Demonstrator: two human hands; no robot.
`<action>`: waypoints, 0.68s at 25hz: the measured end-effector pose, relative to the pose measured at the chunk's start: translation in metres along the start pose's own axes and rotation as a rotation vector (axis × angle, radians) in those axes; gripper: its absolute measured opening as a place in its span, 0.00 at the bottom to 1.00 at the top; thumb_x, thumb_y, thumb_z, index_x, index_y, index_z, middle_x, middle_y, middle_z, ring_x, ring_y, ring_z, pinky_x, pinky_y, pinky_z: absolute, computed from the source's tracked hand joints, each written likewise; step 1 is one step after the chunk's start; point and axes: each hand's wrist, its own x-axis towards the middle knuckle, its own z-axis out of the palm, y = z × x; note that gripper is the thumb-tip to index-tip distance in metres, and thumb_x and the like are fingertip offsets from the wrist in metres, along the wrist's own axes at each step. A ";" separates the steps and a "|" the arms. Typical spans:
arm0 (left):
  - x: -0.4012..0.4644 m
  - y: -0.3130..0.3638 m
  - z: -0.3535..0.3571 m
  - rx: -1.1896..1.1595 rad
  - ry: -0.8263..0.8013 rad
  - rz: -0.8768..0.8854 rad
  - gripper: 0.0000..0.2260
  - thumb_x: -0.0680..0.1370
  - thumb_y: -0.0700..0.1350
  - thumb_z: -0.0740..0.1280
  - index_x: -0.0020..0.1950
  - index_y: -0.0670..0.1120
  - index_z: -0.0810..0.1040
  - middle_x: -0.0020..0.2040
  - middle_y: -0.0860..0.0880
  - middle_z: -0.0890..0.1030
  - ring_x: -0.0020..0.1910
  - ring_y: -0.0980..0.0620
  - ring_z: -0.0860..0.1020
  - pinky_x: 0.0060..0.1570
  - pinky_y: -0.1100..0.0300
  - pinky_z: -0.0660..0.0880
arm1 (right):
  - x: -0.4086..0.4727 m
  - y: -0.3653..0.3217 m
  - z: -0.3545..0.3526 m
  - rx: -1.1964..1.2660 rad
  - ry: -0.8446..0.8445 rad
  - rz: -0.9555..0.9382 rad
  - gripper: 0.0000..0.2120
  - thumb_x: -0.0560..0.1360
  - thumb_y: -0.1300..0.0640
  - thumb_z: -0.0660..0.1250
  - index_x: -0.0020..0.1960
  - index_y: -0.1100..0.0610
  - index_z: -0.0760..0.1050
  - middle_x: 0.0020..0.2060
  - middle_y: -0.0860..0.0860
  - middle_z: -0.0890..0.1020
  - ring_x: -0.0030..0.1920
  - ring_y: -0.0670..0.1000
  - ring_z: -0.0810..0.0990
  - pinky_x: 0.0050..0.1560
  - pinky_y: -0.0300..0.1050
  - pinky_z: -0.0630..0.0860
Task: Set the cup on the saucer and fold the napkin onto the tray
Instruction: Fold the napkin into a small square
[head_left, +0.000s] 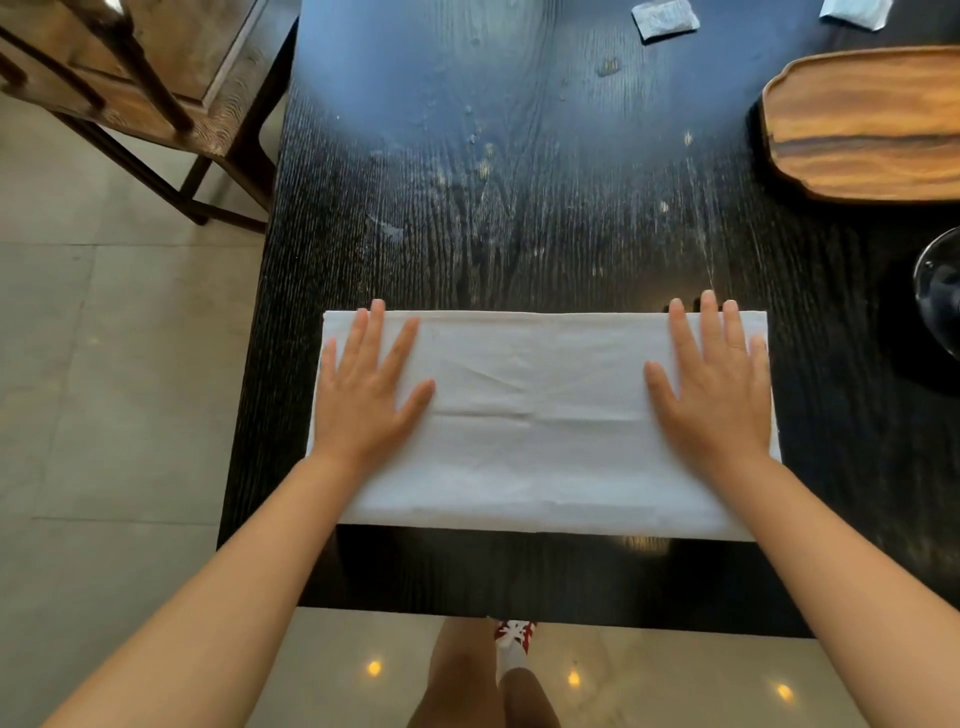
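A white cloth napkin (540, 431) lies flat as a wide rectangle on the near part of the dark wooden table (519, 208), with a faint crease running across its middle. My left hand (363, 389) rests palm down on its left end, fingers spread. My right hand (714, 384) lies flat on its right end in the same way. A wooden tray (862, 124) sits at the far right of the table, its top bare. At the right edge a clear glass rim (937, 291) shows only in part. No cup or saucer is clearly in view.
Two small foil packets lie at the table's far edge, one (665, 18) left of the other (854, 10). A wooden chair (156, 88) stands left of the table. Pale tiled floor (104, 364) lies to the left and below, with my legs near the table's front edge.
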 end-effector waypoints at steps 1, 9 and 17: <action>-0.003 -0.012 -0.005 0.021 -0.011 -0.023 0.32 0.75 0.64 0.46 0.76 0.52 0.49 0.77 0.46 0.48 0.76 0.50 0.46 0.72 0.43 0.44 | 0.000 -0.001 0.000 0.002 0.001 0.000 0.30 0.75 0.41 0.44 0.75 0.51 0.49 0.76 0.56 0.52 0.75 0.56 0.47 0.73 0.59 0.47; -0.037 0.122 0.008 -0.048 0.068 0.021 0.32 0.75 0.64 0.48 0.76 0.51 0.50 0.77 0.47 0.46 0.76 0.46 0.44 0.66 0.34 0.34 | -0.001 -0.003 0.000 0.004 0.014 0.008 0.30 0.75 0.42 0.44 0.75 0.51 0.49 0.76 0.56 0.52 0.75 0.55 0.46 0.73 0.59 0.46; -0.086 0.047 0.016 0.064 -0.055 0.007 0.35 0.72 0.70 0.50 0.75 0.60 0.45 0.78 0.50 0.43 0.76 0.46 0.41 0.65 0.28 0.41 | -0.002 -0.002 0.000 0.022 0.007 0.008 0.30 0.76 0.42 0.44 0.75 0.50 0.48 0.76 0.55 0.51 0.75 0.55 0.45 0.73 0.58 0.45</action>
